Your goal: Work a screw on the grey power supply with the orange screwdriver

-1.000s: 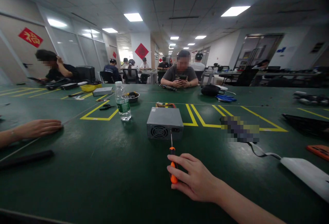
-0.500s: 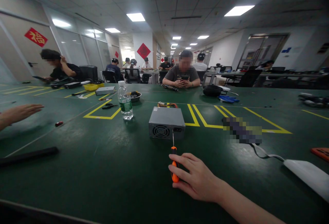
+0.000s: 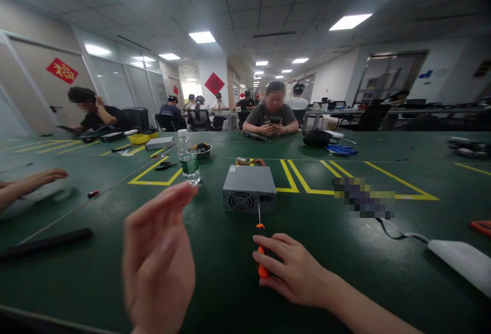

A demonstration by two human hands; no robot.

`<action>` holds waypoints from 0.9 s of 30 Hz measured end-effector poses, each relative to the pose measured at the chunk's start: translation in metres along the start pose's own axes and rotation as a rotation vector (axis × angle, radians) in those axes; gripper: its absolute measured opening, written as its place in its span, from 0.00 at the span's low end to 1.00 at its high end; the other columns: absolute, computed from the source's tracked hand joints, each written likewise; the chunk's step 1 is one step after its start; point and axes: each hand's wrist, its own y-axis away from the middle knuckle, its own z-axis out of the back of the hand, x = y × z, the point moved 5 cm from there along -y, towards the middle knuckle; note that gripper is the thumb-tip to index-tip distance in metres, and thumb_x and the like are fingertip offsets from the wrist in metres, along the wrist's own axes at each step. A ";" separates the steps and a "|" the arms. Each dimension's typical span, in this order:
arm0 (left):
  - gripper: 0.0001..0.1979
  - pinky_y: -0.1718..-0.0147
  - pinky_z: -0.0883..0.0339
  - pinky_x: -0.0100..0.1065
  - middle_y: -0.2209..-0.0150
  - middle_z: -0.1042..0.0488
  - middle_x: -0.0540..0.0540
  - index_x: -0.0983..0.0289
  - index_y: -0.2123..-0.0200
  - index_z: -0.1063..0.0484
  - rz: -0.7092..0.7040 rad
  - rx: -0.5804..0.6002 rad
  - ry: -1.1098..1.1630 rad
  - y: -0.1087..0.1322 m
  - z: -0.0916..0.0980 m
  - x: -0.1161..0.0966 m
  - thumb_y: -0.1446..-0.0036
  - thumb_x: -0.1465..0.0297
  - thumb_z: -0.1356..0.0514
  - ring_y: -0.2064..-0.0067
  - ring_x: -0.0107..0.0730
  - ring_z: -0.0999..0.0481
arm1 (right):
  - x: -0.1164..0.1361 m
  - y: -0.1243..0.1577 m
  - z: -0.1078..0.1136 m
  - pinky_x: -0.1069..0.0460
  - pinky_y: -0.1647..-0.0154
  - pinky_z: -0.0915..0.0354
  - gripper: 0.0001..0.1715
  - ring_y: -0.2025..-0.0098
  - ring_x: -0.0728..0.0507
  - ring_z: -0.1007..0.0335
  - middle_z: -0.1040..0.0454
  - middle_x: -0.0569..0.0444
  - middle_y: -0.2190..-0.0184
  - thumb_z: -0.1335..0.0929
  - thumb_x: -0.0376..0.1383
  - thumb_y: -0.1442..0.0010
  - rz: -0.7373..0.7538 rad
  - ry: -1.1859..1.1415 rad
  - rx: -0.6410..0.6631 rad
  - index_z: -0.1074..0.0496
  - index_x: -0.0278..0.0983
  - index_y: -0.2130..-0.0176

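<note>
A grey computer power supply (image 3: 249,179) sits on the green table, its fan grille and socket facing me. My right hand (image 3: 291,267) grips an orange and black screwdriver (image 3: 262,257) by its handle. The screwdriver's thin shaft points away from me, and its tip meets the lower front face beside the fan grille. Whether the tip sits in a screw is too small to tell. Raised over the table to the left, my left hand (image 3: 161,252) is blurred, with fingers stretched out and bent at the knuckles, holding nothing. Coloured cables (image 3: 250,162) lie behind the power supply.
A water bottle (image 3: 188,160) and a metal bowl (image 3: 202,151) stand left of the power supply. Another person's hand (image 3: 38,183) is at the left, above a black bar (image 3: 49,244). A power strip (image 3: 460,265) lies right. Someone sits opposite with a phone (image 3: 275,120).
My left hand has come into view, raised at the left of the power supply. My right hand keeps its hold on the screwdriver. The whole view has tipped up slightly.
</note>
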 end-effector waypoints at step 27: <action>0.14 0.48 0.46 0.43 0.51 0.29 0.52 0.58 0.55 0.34 -0.279 0.590 -0.869 -0.007 -0.144 0.122 0.46 0.69 0.42 0.46 0.38 0.36 | 0.005 -0.002 0.003 0.47 0.57 0.33 0.20 0.52 0.40 0.33 0.33 0.40 0.49 0.41 0.40 0.36 -0.008 -0.026 -0.020 0.39 0.35 0.47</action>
